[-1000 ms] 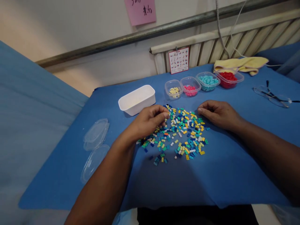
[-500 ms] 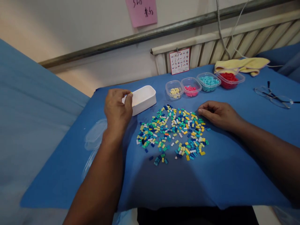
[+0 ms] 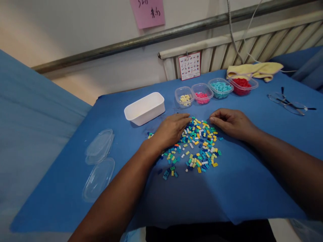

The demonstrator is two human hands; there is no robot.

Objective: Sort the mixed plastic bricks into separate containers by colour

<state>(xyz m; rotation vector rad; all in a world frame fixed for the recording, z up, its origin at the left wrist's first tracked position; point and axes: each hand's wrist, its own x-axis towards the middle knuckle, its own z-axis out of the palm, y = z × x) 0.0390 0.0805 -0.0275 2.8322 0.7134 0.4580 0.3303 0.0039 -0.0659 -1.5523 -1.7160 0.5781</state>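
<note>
My left hand (image 3: 174,127) reaches palm-down over the left side of a pile of small building bricks (image 3: 202,144). Its fingers are stretched out to the right and nothing shows in them. It covers part of the pile. My right hand (image 3: 233,123) rests on its side at the right edge of the pile, fingers curled and thumb against the forefinger. Whether it holds a brick is hidden. The bricks are yellow, green, teal, blue and white, with an orange one among them. A white box (image 3: 145,109) stands behind my left wrist.
Clear tubs hold cream bricks (image 3: 185,99), pink bricks (image 3: 202,98), turquoise bricks (image 3: 221,88) and red bricks (image 3: 241,85). Clear lids (image 3: 99,179) lie at left. Glasses (image 3: 290,102) and a yellow cloth (image 3: 254,70) are at right. A picture card (image 3: 189,66) hangs from the radiator.
My left hand has moved right and down from the white box to the pile. The small yellow brick it pinched no longer shows in its fingers. My right hand has stayed put.
</note>
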